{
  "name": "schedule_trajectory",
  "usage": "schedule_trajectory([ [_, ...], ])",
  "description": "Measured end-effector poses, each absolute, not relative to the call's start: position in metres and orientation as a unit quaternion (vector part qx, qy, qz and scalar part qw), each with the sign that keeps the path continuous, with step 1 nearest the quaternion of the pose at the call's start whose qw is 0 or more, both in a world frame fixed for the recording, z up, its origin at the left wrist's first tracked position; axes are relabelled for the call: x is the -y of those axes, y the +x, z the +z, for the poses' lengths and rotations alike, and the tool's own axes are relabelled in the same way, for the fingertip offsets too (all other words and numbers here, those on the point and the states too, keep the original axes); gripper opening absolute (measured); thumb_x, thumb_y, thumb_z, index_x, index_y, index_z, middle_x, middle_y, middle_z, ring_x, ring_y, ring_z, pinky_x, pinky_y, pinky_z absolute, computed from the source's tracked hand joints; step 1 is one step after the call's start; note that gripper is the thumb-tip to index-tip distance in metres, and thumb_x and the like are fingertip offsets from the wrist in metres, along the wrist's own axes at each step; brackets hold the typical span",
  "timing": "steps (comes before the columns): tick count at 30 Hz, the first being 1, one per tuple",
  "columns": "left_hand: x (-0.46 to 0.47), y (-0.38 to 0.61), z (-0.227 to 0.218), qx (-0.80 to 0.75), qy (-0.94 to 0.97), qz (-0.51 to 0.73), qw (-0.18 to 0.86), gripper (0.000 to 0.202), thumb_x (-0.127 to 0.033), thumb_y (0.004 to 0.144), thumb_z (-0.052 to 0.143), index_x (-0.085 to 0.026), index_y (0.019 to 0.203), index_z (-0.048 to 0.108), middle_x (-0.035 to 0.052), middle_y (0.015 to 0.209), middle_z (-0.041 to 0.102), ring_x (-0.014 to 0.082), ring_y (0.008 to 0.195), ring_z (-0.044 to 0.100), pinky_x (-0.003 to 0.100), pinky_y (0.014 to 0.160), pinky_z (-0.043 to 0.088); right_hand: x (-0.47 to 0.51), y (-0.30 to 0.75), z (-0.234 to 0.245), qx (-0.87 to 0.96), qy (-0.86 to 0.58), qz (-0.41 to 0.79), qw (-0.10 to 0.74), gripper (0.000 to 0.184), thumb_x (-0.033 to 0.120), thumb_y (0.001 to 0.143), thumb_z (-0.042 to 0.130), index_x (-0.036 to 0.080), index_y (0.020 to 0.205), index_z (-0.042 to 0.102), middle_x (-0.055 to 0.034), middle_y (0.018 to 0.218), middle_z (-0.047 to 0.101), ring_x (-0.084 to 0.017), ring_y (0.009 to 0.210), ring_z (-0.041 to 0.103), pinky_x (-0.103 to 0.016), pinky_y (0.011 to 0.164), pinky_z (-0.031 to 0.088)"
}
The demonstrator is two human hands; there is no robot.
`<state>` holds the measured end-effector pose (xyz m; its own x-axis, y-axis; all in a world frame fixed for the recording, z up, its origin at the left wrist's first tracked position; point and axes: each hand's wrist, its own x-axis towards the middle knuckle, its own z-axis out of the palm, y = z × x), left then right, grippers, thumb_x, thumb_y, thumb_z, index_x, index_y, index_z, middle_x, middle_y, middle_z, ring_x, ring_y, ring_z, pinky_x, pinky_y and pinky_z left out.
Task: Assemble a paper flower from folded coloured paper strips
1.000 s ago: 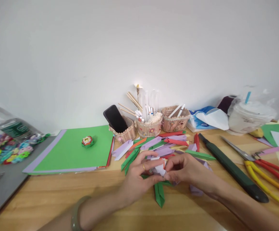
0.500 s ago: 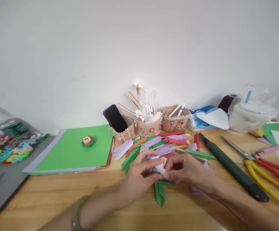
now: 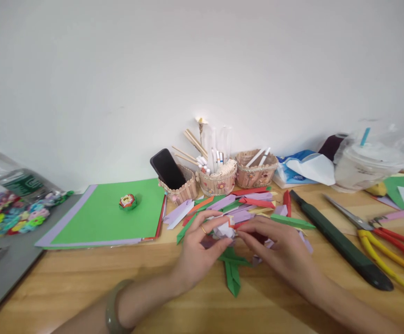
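Note:
Between the thumb and fingers of my left hand (image 3: pixel 202 246) is a small folded paper flower (image 3: pixel 225 228), pale lavender with an orange-red edge. My right hand (image 3: pixel 278 246) has its thumb and fingertips closed at the flower's right edge, seemingly pinching it; exact contact is hard to make out. Under and behind both hands lies a pile of folded paper strips (image 3: pixel 222 202) in lavender, green, red, orange and yellow. A crossed green folded paper piece (image 3: pixel 232 273) rests on the table just below the flower. A finished-looking small paper flower (image 3: pixel 127 202) sits on the green paper stack (image 3: pixel 104 218).
Behind the strips stand decorated baskets (image 3: pixel 219 183), one with a phone (image 3: pixel 167 168). To the right lie a dark green long-handled tool (image 3: pixel 341 241), scissors (image 3: pixel 362 227), tissues (image 3: pixel 302 169) and a lidded cup (image 3: pixel 365 167). A bottle (image 3: pixel 21 181) and colourful flowers (image 3: pixel 17 215) are left.
My right hand has shifted slightly right and lower, its fingers stretched more toward the flower. My left hand has tilted the flower a little and opened its grip, showing more of the green piece below.

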<state>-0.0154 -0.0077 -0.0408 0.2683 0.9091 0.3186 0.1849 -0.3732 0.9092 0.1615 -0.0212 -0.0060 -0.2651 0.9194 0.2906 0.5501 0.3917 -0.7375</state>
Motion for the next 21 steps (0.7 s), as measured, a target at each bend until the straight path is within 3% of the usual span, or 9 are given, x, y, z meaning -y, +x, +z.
schedule_trajectory([
  [7, 0.0078, -0.0163, -0.0422, -0.384, 0.685, 0.458, 0.417, 0.03, -0.025, 0.076, 0.062, -0.029, 0.106, 0.062, 0.0063, 0.114, 0.05, 0.0169, 0.093, 0.055, 0.021, 0.062, 0.051, 0.021, 0.1601, -0.0061, 0.74, -0.489, 0.263, 0.38, 0.016, 0.02, 0.081, 0.047, 0.017, 0.082, 0.063, -0.0026, 0.07, 0.061, -0.013, 0.057, 0.057, -0.024, 0.05, 0.045],
  [10, 0.0086, -0.0169, -0.0433, -0.375, 0.69, 0.455, 0.42, 0.029, -0.024, 0.076, 0.062, -0.028, 0.105, 0.062, 0.0064, 0.113, 0.049, 0.0163, 0.092, 0.056, 0.021, 0.061, 0.051, 0.0196, 0.1595, -0.0097, 0.738, -0.488, 0.295, 0.361, 0.012, 0.025, 0.081, 0.052, 0.017, 0.078, 0.061, -0.0018, 0.069, 0.059, -0.013, 0.057, 0.055, -0.023, 0.049, 0.044],
  [16, 0.0106, -0.017, -0.0429, -0.358, 0.699, 0.447, 0.429, 0.031, -0.023, 0.077, 0.061, -0.029, 0.107, 0.06, 0.0059, 0.114, 0.048, 0.0153, 0.092, 0.056, 0.022, 0.064, 0.053, 0.0154, 0.1614, -0.0133, 0.711, -0.474, 0.388, 0.344, 0.02, 0.032, 0.081, 0.057, 0.017, 0.068, 0.056, 0.0017, 0.061, 0.055, -0.009, 0.051, 0.05, -0.021, 0.046, 0.041],
  [21, 0.0102, -0.0167, -0.0421, -0.375, 0.712, 0.457, 0.379, 0.03, -0.023, 0.077, 0.061, -0.029, 0.107, 0.061, 0.0065, 0.114, 0.05, 0.017, 0.095, 0.056, 0.022, 0.064, 0.052, 0.0173, 0.1627, -0.013, 0.763, -0.461, 0.287, 0.351, 0.021, 0.027, 0.087, 0.05, 0.017, 0.072, 0.062, -0.0004, 0.065, 0.061, -0.011, 0.057, 0.055, -0.02, 0.05, 0.044],
])
